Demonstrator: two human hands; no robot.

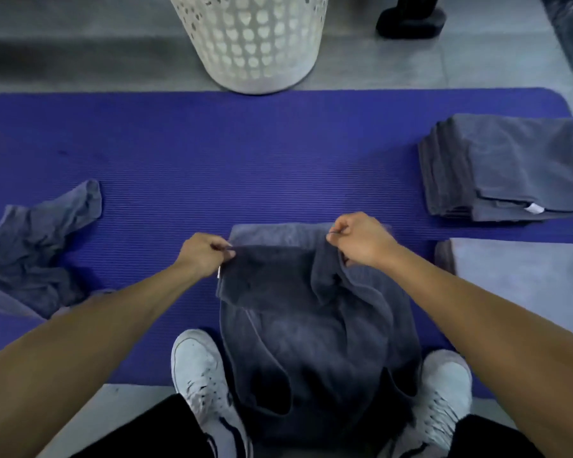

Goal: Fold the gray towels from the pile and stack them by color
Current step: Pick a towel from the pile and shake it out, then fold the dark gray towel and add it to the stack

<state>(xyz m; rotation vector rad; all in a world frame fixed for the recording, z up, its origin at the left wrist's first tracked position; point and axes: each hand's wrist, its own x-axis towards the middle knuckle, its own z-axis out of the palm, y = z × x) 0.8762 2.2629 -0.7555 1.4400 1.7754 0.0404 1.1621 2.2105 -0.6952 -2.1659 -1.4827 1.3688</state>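
From the head camera, the left hand (203,254) and right hand (358,238) each pinched a corner of the dark gray terry towel (311,325), lifting its folded edge above the ribbed purple mat (245,160); its near end draped between two white sneakers (201,371). Open mat stretched far ahead to the white perforated laundry basket (255,44). A crumpled gray towel pile (37,249) lay left; a folded dark gray stack (506,170) sat far right, with what was probably a lighter gray folded stack (523,279) nearer.
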